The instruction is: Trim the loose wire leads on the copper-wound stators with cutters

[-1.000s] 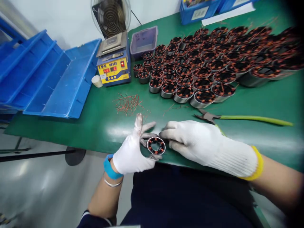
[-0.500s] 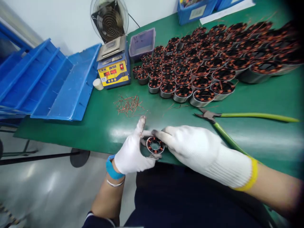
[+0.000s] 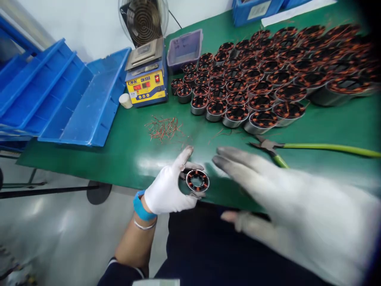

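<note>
My left hand (image 3: 168, 190), in a white glove, is closed round a motor stator (image 3: 206, 182) near the table's front edge. Its round end with black slots and copper windings faces up. Apart from it, on the right, my gloved right hand (image 3: 268, 190) is spread, thumb away from the fingers, holding nothing; motion smears it. Behind the right hand lie diagonal cutters (image 3: 269, 145) with green handles, jaws apart and one handle mostly covered. A loose pile of copper wire offcuts (image 3: 163, 128) lies beyond my left hand.
Many wound stators (image 3: 236, 114) stand in rows at the back right. A yellow and blue soldering pot unit (image 3: 146, 86) sits left of them, beside a purple bin (image 3: 184, 49). Blue trays (image 3: 85, 107) are at the left, a fan (image 3: 145, 22) behind.
My right hand has let go of the stator and moved right, its fingers opening. The left hand still holds the stator in about the same place. The view has shifted slightly.
</note>
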### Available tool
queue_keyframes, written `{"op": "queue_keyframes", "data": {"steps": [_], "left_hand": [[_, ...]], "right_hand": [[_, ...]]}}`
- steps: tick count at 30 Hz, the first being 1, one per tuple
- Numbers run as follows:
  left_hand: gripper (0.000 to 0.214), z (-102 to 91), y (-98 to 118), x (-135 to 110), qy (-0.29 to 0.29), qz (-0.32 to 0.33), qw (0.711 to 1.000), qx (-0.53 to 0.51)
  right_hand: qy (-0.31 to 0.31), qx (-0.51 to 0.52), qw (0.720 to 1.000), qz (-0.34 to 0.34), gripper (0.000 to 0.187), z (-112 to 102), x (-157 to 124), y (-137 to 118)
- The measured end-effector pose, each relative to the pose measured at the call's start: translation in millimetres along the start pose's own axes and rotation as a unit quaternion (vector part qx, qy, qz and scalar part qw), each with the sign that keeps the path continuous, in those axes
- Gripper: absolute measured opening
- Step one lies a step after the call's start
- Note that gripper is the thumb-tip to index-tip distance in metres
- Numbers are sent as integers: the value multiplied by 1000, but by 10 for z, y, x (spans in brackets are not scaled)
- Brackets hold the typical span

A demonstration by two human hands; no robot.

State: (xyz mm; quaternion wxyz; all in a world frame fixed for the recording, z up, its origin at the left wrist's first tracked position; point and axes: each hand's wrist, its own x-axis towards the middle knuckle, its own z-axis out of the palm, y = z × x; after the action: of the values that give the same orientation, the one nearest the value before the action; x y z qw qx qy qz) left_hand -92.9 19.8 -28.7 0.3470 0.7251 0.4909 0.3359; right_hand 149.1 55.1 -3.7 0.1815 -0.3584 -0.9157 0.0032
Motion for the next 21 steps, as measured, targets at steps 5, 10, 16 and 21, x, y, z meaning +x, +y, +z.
{"op": "queue_keyframes", "data": {"steps": [5, 10, 16, 21], "left_hand": [[104, -13, 10, 14, 13, 21, 1000, -1], [101, -12, 31, 27, 3, 16, 1000, 9], [99, -16, 45, 39, 4, 27, 999, 17], [98, -20, 29, 46, 0, 33, 999, 12]], "right_hand": [[29, -25, 999, 22, 32, 322, 6, -221], [-105, 192, 971, 97, 30, 384, 136, -2], [-224, 251, 925, 179, 28, 177, 380, 82], [-214, 169, 943, 192, 28, 225, 360, 6]]}}
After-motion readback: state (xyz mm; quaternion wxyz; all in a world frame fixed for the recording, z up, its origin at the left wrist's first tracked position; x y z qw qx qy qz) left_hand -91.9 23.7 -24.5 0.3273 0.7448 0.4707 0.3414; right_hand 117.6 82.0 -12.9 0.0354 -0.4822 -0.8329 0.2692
